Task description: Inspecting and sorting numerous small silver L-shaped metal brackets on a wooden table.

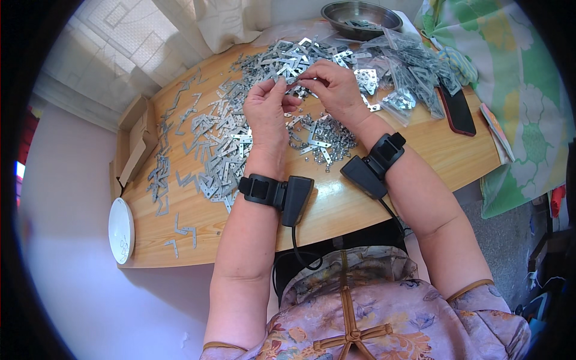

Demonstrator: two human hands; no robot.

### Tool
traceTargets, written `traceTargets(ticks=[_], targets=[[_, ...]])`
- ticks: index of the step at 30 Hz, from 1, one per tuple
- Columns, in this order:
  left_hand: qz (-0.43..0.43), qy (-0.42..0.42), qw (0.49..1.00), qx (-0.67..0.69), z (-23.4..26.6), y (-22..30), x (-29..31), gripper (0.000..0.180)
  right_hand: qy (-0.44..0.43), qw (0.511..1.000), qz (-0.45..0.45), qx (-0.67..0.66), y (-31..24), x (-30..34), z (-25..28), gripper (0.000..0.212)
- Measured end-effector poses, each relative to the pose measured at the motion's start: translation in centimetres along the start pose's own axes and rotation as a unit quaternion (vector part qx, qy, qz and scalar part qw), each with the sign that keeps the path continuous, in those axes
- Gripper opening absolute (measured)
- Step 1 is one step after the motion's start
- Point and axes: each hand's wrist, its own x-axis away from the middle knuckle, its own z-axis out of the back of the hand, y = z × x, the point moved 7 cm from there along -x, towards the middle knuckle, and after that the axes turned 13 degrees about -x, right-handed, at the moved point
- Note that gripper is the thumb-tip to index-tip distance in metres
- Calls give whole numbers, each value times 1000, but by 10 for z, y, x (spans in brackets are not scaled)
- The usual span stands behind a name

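Here's the tabletop (318,228), spreading out wide beneath both my hands. Over to the right, well beyond my right hand, a green, white and yellow patterned cloth (528,102) is draping down. Now the big heap of L-shaped metal brackets (225,132): it's sprawling beyond my fingertips and down along the left of my left hand. Clear plastic bags (414,66) of metal parts are bunching up past my right hand, on its right. A cardboard box (135,141) is sitting open, well left of my left hand, and a steel bowl (360,21) is resting beyond my right hand, holding some grey parts. Small shiny hardware (336,141) is lying between my forearms, just nearer me than my hands. A white bowl (122,231) is standing left of my left forearm. And the hands: my left hand (270,105) and right hand (336,90) are meeting, fingertips pinching. A dark phone (458,111) is lying right of my right hand. Smallest of all, a little grey metal piece (291,80) is sitting between those fingertips; its exact shape is hiding behind them.
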Motion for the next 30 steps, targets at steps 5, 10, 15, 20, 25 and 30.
traceTargets(ticks=[5, 10, 15, 20, 25, 30], targets=[[-3, -6, 1000, 0, -1, 0, 0, 20, 12, 999, 25, 19, -3, 0, 1, 9], [0, -9, 1000, -2, -2, 1, 1, 19, 14, 999, 34, 35, -4, 1, 2, 9], [1, -8, 1000, -2, -2, 2, 1, 19, 13, 998, 42, 41, -6, 1, 2, 8], [1, -13, 1000, 2, -3, 3, 2, 18, 16, 997, 59, 49, -7, 1, 2, 7], [1, -13, 1000, 0, -3, 3, 2, 17, 16, 997, 62, 51, -9, 1, 2, 7], [-1, -12, 1000, -9, -3, 3, 2, 18, 17, 996, 63, 61, -13, 1, 2, 7]])
